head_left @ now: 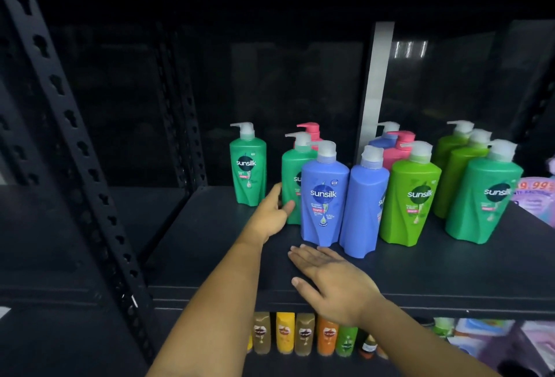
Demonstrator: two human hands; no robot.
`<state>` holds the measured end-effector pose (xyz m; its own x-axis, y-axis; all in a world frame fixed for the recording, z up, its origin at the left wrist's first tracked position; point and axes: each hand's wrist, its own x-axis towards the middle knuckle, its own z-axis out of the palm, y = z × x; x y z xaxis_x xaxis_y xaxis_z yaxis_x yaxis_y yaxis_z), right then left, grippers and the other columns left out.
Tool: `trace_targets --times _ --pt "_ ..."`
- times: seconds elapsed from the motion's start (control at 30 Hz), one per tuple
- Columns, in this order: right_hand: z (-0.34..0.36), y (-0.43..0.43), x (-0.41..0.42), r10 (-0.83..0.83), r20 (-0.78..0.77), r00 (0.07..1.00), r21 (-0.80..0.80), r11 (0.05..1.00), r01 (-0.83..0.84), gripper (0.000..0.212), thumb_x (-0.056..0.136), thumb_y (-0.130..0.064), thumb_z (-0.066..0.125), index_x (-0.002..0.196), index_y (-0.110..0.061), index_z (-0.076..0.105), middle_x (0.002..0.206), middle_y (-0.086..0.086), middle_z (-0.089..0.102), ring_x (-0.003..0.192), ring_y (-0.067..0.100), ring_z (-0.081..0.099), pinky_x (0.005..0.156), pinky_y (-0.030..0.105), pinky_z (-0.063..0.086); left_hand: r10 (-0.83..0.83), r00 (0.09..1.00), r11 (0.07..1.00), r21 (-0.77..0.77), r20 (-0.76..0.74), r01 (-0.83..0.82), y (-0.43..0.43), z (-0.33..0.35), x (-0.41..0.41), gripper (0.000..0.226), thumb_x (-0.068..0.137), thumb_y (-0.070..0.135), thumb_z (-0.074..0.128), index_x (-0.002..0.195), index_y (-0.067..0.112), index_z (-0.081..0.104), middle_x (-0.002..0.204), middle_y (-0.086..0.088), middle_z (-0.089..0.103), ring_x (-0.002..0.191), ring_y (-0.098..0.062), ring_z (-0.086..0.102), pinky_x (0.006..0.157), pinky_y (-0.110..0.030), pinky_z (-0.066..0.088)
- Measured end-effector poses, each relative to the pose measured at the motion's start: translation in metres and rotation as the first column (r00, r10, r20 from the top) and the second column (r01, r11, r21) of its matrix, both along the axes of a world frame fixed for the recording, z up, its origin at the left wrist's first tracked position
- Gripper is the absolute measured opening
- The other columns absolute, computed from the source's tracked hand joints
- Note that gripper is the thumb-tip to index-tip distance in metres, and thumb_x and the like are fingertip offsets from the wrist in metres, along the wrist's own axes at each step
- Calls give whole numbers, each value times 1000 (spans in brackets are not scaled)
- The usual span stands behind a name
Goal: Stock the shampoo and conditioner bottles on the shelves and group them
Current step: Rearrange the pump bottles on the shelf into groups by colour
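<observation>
Right hand point(333, 286) nearest: flat, fingers straight, palm down over the shelf point(210, 244) front edge, holding nothing. Left hand point(273, 211) farther in, fingers loose, thumb touching a teal bottle point(295, 178); no closed grip visible. Stocking looks well along: about a dozen pump bottles upright, mid to right. Grouping partial: blue pair point(324, 196) together, lime bottles point(410, 202) clustered right, teal and pink bottles point(396, 153) still split. Glossy moulded plastic, twisted facets, pale pump heads; shelf matte dark metal.

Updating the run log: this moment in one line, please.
step: grouping | left hand: touching teal-green Sunsilk bottle, grip unclear | right hand: open, flat over shelf
</observation>
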<state>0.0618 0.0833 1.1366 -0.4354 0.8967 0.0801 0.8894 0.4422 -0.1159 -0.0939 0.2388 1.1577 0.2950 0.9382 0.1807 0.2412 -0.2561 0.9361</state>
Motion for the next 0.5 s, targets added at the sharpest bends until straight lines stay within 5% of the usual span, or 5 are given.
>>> trace_targets --times 0.33,0.5 --pt "3 -3 -2 -6 -8 1000 11 1000 6 65 104 -58 15 162 -30 15 168 -16 12 154 0 5 126 27 3 109 991 994 -6 73 -109 -45 -5 -86 50 105 10 56 149 30 45 134 13 63 127 -3 56 100 -21 50" --pt "1 -4 -3 2 8 1000 18 1000 -3 79 94 -65 -4 162 -29 15 168 -14 13 154 1 6 125 28 4 166 985 985 41 47 -168 -60 -2 -78 81 84 29 84 147 37 34 134 13 56 120 3 57 100 -23 49"
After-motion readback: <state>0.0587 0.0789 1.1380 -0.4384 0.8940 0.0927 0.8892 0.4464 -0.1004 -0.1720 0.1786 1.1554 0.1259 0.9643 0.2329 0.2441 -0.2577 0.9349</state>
